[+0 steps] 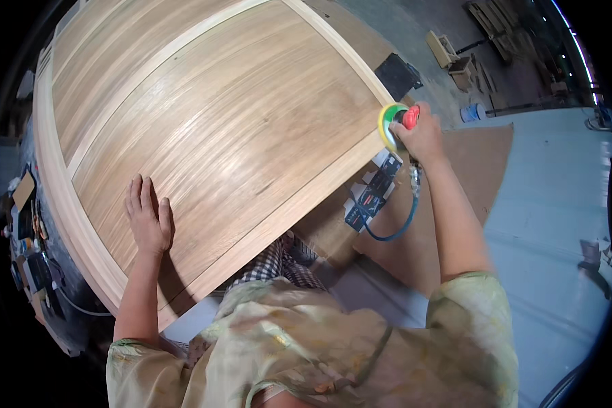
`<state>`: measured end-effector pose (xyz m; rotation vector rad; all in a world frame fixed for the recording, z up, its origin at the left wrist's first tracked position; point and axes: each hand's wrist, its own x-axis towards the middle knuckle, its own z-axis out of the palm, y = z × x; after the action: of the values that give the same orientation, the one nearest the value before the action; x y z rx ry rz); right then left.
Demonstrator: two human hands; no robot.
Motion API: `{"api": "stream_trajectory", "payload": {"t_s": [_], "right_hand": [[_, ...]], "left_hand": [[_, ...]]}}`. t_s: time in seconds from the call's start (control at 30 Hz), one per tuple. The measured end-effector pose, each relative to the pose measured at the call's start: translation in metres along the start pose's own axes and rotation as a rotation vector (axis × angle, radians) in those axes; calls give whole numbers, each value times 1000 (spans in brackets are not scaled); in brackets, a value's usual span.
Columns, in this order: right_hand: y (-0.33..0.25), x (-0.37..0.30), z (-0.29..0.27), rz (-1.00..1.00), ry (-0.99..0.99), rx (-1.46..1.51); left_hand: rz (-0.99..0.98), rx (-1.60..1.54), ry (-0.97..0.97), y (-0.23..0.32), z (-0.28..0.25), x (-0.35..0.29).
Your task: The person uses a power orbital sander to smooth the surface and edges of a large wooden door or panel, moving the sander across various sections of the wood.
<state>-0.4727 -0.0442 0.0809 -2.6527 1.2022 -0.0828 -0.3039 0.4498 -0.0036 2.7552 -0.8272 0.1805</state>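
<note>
A large framed wooden panel [251, 129], with pale frame strips round smooth brown boards, lies in front of me. My left hand [149, 216] rests flat on its near left part, fingers together and stretched out, holding nothing. At the panel's right corner, my right hand [420, 136] is wrapped round the red-topped grip of an air sander [396, 124]. The sander's yellow and green round pad is tilted up on its edge against the frame's corner. From the tool a blue hose [409, 219] with a metal coupling hangs down in a loop.
Below the panel's right edge lie a flattened printed carton [374, 197] and brown cardboard sheets [472, 163]. A black object [396, 75], a white and blue bucket [472, 113] and wood scraps [464, 71] are beyond. Assorted tools [37, 238] clutter the left side.
</note>
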Motion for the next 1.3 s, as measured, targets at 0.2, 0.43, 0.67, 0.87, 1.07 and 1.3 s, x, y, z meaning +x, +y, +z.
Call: {"api": "stream_trajectory", "payload": {"t_s": [0.2, 0.43, 0.67, 0.87, 1.07, 1.3], "right_hand": [[-38, -46, 12, -302, -168, 66], [-3, -8, -1, -234, -116, 75], [-13, 12, -9, -273, -191, 32], [-38, 34, -11, -294, -220, -15], [-85, -20, 4, -832, -573, -9], [-62, 90, -8, -751, -278, -2]], "left_hand": [[-5, 33, -32, -6, -4, -10], [-22, 25, -60, -6, -6, -9], [-99, 20, -105, -8, -5, -17], [-364, 83, -55, 38, 7, -14], [-295, -16, -137, 153, 21, -6], [-381, 35, -86, 172, 3, -77]]}}
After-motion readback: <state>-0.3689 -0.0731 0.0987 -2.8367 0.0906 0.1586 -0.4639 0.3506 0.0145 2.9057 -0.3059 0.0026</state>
